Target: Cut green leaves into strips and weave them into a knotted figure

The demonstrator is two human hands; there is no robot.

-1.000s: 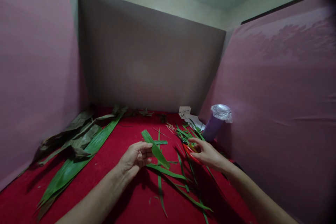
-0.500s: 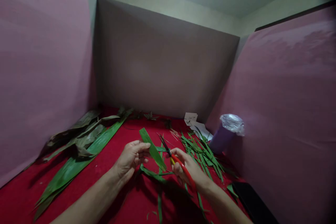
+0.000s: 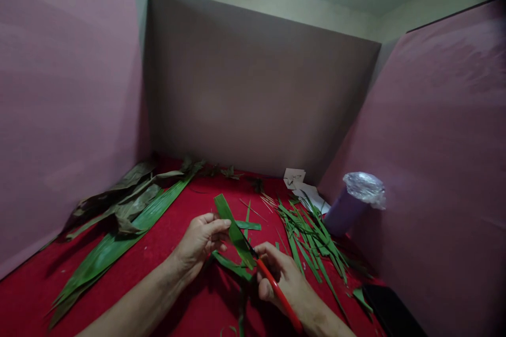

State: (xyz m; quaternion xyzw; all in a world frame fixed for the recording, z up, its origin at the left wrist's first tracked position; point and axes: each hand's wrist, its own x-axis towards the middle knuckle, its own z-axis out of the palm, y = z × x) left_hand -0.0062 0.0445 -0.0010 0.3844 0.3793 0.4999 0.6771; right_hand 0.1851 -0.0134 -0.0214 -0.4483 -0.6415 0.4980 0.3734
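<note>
My left hand (image 3: pixel 203 239) pinches a strip of green leaf (image 3: pixel 236 234) between thumb and fingers, holding it raised and slanted above the red cloth. My right hand (image 3: pixel 282 276) grips red-handled scissors (image 3: pixel 276 289). Their dark blades lie along the right edge of the strip, partly hidden by it; whether they are cutting cannot be made out. Beneath the hands, more pieces of leaf (image 3: pixel 233 266) rest on the red cloth (image 3: pixel 185 295).
Long green leaves (image 3: pixel 114 253) and dried brownish ones (image 3: pixel 132 208) lie on the left. Right of my hands are many cut strips (image 3: pixel 312 239), thin sticks (image 3: pixel 269 201), white papers (image 3: pixel 312 197), a purple container with a plastic-wrapped top (image 3: pixel 348 210) and a black flat object (image 3: pixel 391 310).
The scissors have come left to the leaf strip, their blades now alongside its edge. My left hand still holds the strip, in nearly the same spot. The view has shifted slightly.
</note>
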